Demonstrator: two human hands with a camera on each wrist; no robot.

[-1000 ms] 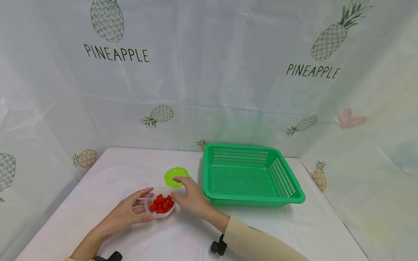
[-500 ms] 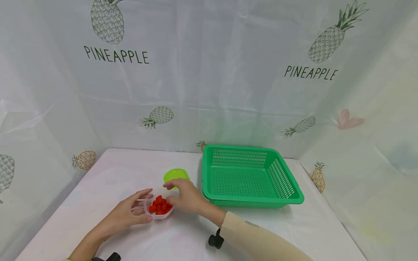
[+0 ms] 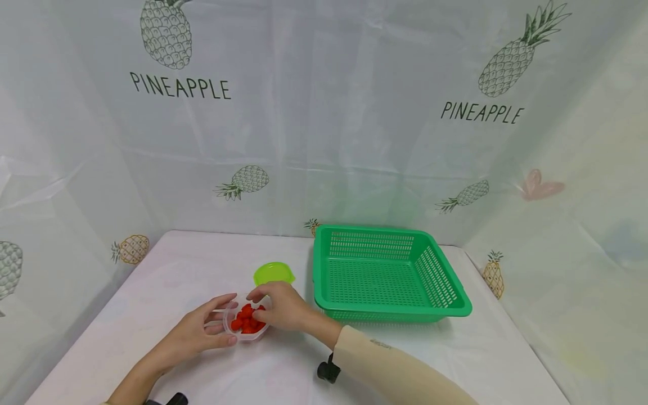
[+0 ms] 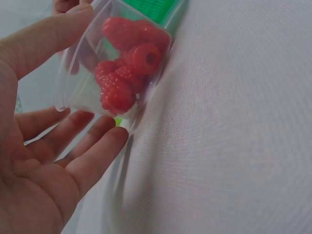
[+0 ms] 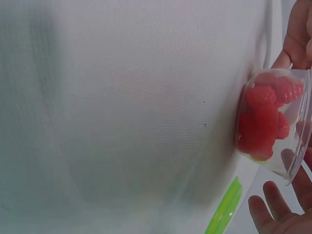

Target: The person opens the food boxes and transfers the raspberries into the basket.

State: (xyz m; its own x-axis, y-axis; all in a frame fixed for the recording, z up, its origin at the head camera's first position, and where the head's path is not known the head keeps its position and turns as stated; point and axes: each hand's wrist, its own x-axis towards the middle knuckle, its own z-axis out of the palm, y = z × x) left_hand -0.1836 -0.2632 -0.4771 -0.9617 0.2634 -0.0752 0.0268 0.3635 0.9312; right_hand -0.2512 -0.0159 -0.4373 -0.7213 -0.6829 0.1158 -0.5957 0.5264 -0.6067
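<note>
A small clear plastic container (image 3: 247,336) of red raspberries (image 3: 245,320) stands on the table. My left hand (image 3: 194,336) holds it from the left, thumb at the near side and fingers round the far side. In the left wrist view the thumb (image 4: 53,36) reaches its rim, and the raspberries (image 4: 129,61) show through the wall. My right hand (image 3: 286,308) is over the container's right side. Its thumb dips over the raspberries, with a gap to the index finger. In the right wrist view the container (image 5: 287,122) is at the right edge.
A lime-green lid (image 3: 273,272) lies just behind the container. At the right stands a large green plastic basket (image 3: 392,313) with no contents visible. A white cloth (image 3: 202,253) covers the table, and a pineapple-print sheet (image 3: 354,140) hangs behind it.
My right hand has moved left and slightly nearer, its thumb now inside the container over the raspberries. More of the lid shows than half a second ago. My left hand keeps its hold.
</note>
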